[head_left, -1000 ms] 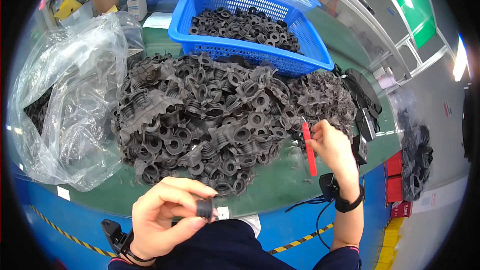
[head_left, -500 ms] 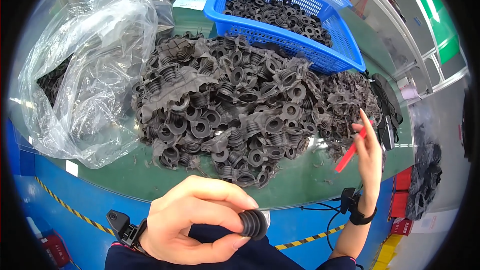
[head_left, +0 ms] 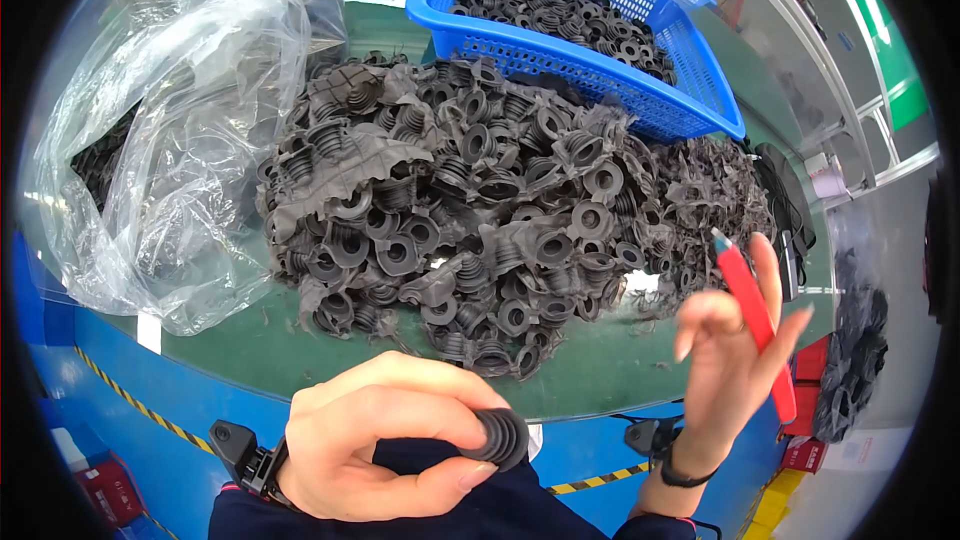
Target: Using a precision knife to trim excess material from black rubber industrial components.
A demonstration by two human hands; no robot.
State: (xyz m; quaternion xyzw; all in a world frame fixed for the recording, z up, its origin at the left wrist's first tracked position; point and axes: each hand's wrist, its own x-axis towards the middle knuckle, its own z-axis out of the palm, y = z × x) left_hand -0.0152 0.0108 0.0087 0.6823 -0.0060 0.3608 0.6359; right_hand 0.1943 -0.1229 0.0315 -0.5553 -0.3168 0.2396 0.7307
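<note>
My left hand (head_left: 385, 440) is closed on a black ribbed rubber bellows (head_left: 505, 438), pinched between thumb and fingers near the lower middle. Toward the right, my right hand (head_left: 730, 360) is turned palm up, with a slim red pen-shaped tool (head_left: 750, 305) lodged between its spread fingers. That tool's bluish-grey tip points up and away from me; its exact kind does not show. Beyond both hands, a big heap of black rubber bellows (head_left: 480, 210), many still joined by thin sheet rubber, covers the green table (head_left: 240, 355).
A blue perforated basket (head_left: 590, 75) holding loose bellows stands behind the heap. Clear plastic bagging (head_left: 190, 160) lies at left. Shredded rubber scraps (head_left: 715, 190) are piled at right, beside a black cable-like item (head_left: 785, 200). Both wrists carry strapped-on devices.
My right hand has turned over and come nearer, swinging the red tool from tip-down to tip-up. My left hand keeps its pinch on the bellows, shifted slightly left.
</note>
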